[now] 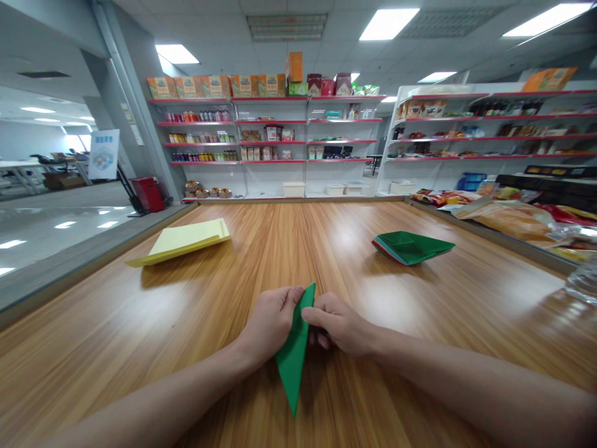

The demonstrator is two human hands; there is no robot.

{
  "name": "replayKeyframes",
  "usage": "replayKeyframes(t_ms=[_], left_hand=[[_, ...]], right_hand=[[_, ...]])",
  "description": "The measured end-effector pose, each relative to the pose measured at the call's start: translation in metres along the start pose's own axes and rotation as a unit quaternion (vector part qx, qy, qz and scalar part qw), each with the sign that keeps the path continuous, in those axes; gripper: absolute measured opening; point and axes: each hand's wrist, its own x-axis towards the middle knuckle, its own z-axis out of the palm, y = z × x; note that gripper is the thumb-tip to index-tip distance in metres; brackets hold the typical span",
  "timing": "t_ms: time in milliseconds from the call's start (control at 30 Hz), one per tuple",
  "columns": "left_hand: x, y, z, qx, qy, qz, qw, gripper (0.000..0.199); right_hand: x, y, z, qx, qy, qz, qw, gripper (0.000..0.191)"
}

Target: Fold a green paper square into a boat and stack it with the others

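Observation:
A folded green paper [295, 364], long and pointed at both ends, is held between my hands above the wooden table [298, 249]. My left hand [273, 317] grips its left side, thumb near the upper part. On the right edge, my right hand [338, 323] pinches the paper with thumb and curled fingers. The lower tip points toward me. Both hands hide parts of the paper's edges.
Yellow paper sheets [186, 239] lie at the back left. A stack of folded papers, green on top [413, 246], sits at the back right. Packaged snacks [513, 221] and a clear plastic object [583, 283] are at the far right. Stocked shelves [273, 162] stand behind.

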Motion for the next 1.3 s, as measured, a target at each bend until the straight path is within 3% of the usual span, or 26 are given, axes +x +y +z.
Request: replayKeyframes(t_ms=[133, 233, 333, 533, 733, 900, 1100, 1300], left_hand=[[0.0, -0.001, 0.002, -0.017, 0.038, -0.009, 0.999, 0.053], [-0.002, 0.002, 0.003, -0.06, 0.015, -0.003, 0.998, 0.053], [-0.003, 0.004, 0.004, -0.101, -0.002, 0.012, 0.995, 0.052], [-0.003, 0.003, 0.004, -0.096, 0.049, -0.001, 0.994, 0.053], [-0.004, 0.008, 0.005, -0.162, -0.016, -0.007, 0.987, 0.055], [0.002, 0.003, 0.005, -0.126, 0.07, -0.009, 0.99, 0.054], [0.004, -0.003, 0.008, -0.181, -0.007, -0.041, 0.983, 0.057], [0.005, -0.001, 0.004, -0.14, 0.11, -0.046, 0.983, 0.059]], right_hand=[[-0.005, 0.0, 0.004, 0.042, -0.061, -0.018, 0.997, 0.05], [-0.01, -0.004, 0.006, 0.047, -0.082, -0.043, 0.995, 0.058], [-0.014, -0.009, 0.009, 0.035, -0.077, -0.066, 0.994, 0.064], [-0.014, -0.017, 0.013, 0.006, -0.045, -0.08, 0.996, 0.066], [-0.016, -0.021, 0.016, 0.05, -0.054, -0.065, 0.995, 0.06], [-0.016, -0.019, 0.017, 0.008, -0.051, -0.058, 0.997, 0.049], [-0.017, -0.02, 0.018, -0.013, -0.113, -0.125, 0.986, 0.041], [-0.017, -0.021, 0.018, -0.071, -0.117, -0.152, 0.979, 0.043]])
